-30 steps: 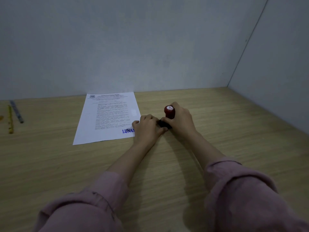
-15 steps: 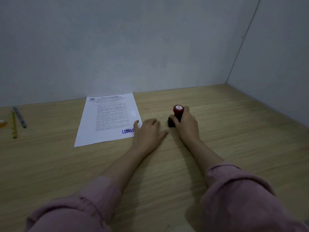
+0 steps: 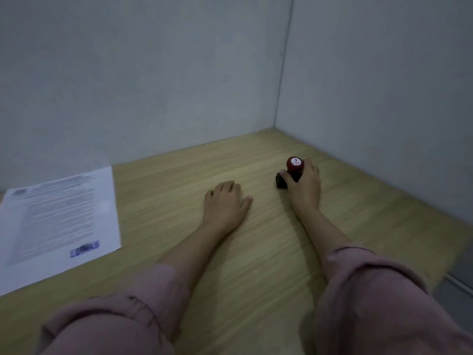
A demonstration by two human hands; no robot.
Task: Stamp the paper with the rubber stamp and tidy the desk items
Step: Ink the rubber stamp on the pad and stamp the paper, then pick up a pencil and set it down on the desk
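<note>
The right hand (image 3: 304, 185) is wrapped around the red handle of the rubber stamp (image 3: 294, 167), fingers curled on the far side and the thumb pressed on the near left side, so the grasp is firm on the handle. The stamp stands upright with its black base on the wooden desk (image 3: 256, 252); the round white label on the knob faces up and shows an arrow and small lettering. The base sticks out just left of the thumb.

To the left of that grip, a short way off and apart from the stamp, the left hand (image 3: 225, 203) lies palm down on the desk, fingers relaxed and lightly curled, gripping nothing.

Farther left again, well apart from both hands, the paper (image 3: 58, 221) lies flat on the desk, its printed text blurred. A blue stamped mark (image 3: 84, 249) sits in its near right corner.

Pink sleeves (image 3: 371, 290), rolled back, cover both forearms nearest the camera. Beyond the stamp, grey walls (image 3: 153, 73) meet in a corner at the desk's far right edge.
</note>
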